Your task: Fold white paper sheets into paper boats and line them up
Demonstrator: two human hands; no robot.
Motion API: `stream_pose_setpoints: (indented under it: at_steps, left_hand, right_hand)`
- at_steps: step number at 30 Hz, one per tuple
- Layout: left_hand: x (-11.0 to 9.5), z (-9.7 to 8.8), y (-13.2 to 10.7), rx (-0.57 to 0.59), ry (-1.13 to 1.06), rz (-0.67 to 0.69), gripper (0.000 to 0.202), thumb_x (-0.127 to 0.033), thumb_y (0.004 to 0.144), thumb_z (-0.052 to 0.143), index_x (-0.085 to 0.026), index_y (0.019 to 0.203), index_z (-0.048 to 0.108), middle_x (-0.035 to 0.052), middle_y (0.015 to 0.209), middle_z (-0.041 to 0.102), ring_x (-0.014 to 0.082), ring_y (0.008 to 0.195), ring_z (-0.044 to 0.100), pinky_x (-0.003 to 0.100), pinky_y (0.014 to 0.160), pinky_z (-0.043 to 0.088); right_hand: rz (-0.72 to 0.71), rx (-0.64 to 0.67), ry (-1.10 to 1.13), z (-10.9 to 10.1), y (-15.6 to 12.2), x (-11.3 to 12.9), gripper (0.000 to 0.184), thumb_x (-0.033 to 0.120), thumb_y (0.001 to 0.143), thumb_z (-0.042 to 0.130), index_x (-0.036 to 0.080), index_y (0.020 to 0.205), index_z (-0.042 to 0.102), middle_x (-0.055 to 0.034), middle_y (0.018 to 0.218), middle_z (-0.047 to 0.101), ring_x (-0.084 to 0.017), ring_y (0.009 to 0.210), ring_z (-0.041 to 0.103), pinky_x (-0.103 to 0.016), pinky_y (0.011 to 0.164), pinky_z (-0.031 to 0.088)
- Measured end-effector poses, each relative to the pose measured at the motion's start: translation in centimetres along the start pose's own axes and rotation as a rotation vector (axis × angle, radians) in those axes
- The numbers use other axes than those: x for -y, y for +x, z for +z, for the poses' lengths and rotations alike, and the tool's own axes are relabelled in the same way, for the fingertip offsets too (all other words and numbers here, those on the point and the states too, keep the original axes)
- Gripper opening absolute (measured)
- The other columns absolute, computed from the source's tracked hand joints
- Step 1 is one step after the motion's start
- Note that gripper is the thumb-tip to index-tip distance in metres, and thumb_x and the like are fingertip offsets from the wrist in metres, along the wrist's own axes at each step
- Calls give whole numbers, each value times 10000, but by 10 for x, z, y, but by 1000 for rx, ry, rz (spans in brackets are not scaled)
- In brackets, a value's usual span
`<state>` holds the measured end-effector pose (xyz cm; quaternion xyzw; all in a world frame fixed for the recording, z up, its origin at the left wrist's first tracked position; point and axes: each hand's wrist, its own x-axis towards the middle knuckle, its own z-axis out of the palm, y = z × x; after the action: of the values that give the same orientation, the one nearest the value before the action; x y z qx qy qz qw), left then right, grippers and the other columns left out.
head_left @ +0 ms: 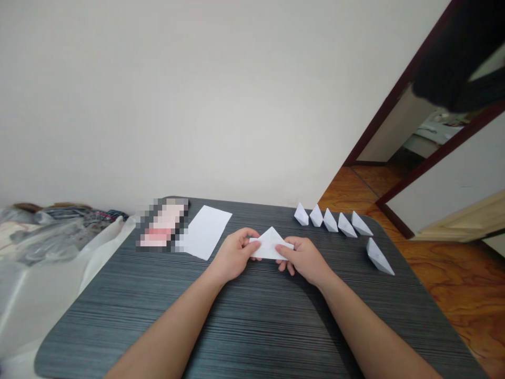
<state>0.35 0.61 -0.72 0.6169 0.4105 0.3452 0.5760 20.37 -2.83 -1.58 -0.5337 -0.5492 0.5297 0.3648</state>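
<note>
A folded sheet of white paper (270,245), peaked at the top with a straight band along its lower edge, is held between both hands above the table. My left hand (235,253) pinches its left end, thumb on the near face. At the opposite end, my right hand (306,258) grips it the same way, with some fingers curled underneath. Flat white paper (209,231) lies left of my hands. Toward the back right stand several folded paper boats (330,221) in a row, and another paper boat (379,258) sits nearer the right edge.
The dark, wood-grained table (244,326) backs against a pale wall (221,95). A pixelated pink-and-white item (163,223) rests at the table's back left. Plastic-covered belongings (59,237) are beside the left edge. On the right are a wooden floor (445,268) and a doorway.
</note>
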Motion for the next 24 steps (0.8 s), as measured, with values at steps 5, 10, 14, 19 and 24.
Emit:
stream_pose_setpoints:
  at_steps: [5, 10, 14, 19, 24]
  left_hand:
    - [-1, 0, 0, -51, 9, 7, 233, -323, 814, 543, -175, 994, 536, -6, 575, 618, 137, 544, 574, 226, 527, 421]
    - [0, -1, 1, -91, 9, 10, 274, -337, 815, 536, -165, 1027, 531, 7, 599, 637, 138, 548, 574, 231, 533, 425]
    - [0, -2, 1, -115, 18, 14, 274, -352, 822, 522, -160, 1017, 536, 14, 602, 642, 144, 555, 576, 239, 545, 431]
    - [1, -1, 2, -118, -18, 17, 270, -359, 830, 509, -164, 1015, 528, 14, 602, 638, 144, 560, 573, 245, 562, 439]
    - [2, -2, 4, -178, -85, 32, 297, -362, 801, 546, -166, 1022, 517, -22, 592, 578, 126, 552, 552, 229, 558, 421]
  right_hand:
    - [11, -45, 67, -1, 4, -7, 281, 413, 820, 544, 157, 705, 552, -34, 602, 666, -91, 367, 522, -171, 310, 314]
    - [-2, -53, 85, 0, 2, -5, 294, 414, 819, 545, 150, 692, 568, -27, 570, 655, -79, 350, 500, -172, 312, 306]
    - [10, -79, 86, -2, 2, -3, 279, 394, 813, 560, 150, 678, 549, -26, 567, 657, -64, 334, 474, -168, 312, 290]
    - [13, -87, 94, -1, 3, -3, 277, 400, 818, 549, 161, 683, 513, -34, 592, 665, -80, 361, 511, -170, 312, 286]
    - [-4, -60, 125, -1, 1, -1, 266, 380, 821, 553, 159, 684, 500, -30, 602, 662, -61, 342, 472, -169, 318, 270]
